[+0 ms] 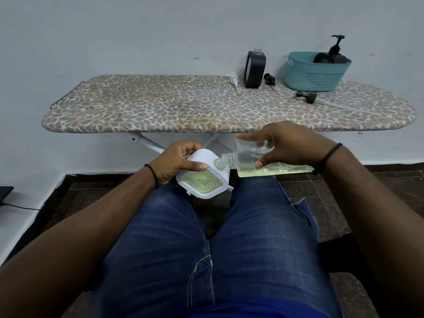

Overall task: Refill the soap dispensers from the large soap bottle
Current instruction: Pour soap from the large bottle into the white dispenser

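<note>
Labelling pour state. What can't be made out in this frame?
Head view only:
- Soap stream: the clear bottle neck at the white dispenser is too small to show flow.
- Bottle's far end: hidden by the right hand.
- Basket contents: the rim hides the lower parts.

Wall (137,31): plain, pale blue-white
Floor (321,198): dark brown tiles
Surface (160,106): leopard-print ironing board on white legs, against the wall

Large soap bottle (263,165): clear, uncapped, lying sideways, yellowish liquid pooled low, neck touching dispenser mouth. White soap dispenser (203,177): square, tilted, yellow-green soap visible inside, above lap. Black dispenser (254,69): upright, far table edge.
</note>
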